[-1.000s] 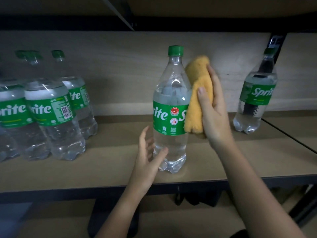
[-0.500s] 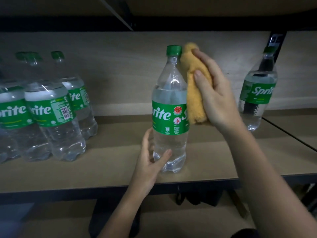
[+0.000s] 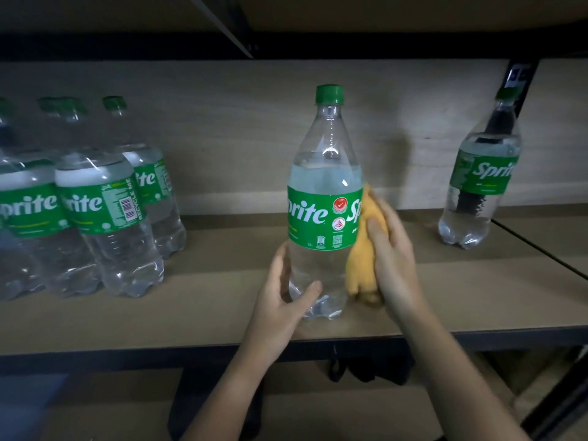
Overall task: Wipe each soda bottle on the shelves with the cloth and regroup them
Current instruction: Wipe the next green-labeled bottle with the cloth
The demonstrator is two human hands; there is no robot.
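- Soda bottle [image 3: 324, 198] in the middle, green cap on and clear liquid up to its shoulder, stands upright on the wooden shelf [image 3: 203, 313] near the front edge; it is the one we have in hand.
- Our left hand [image 3: 283, 300] curls around its lower body, thumb across the front and fingers around the left side.
- Our right hand [image 3: 393, 259] clutches the yellow cloth [image 3: 362, 259] (bunched into a wad) and presses it against the bottle's right side, from the label down toward the base.
- To the left we see a cluster of Sprite bottles [image 3: 105, 214], packed tight together and well apart from the middle one; how many there are we cannot tell, as the frame edge cuts them off.
- Far right, a lone Sprite bottle [image 3: 480, 179] stands by the back panel [image 3: 222, 128], in front of a dark upright post [image 3: 518, 78].
- Nothing stands between the middle bottle and either neighbour.
- Below the shelf, dark shapes are too dim to make out.
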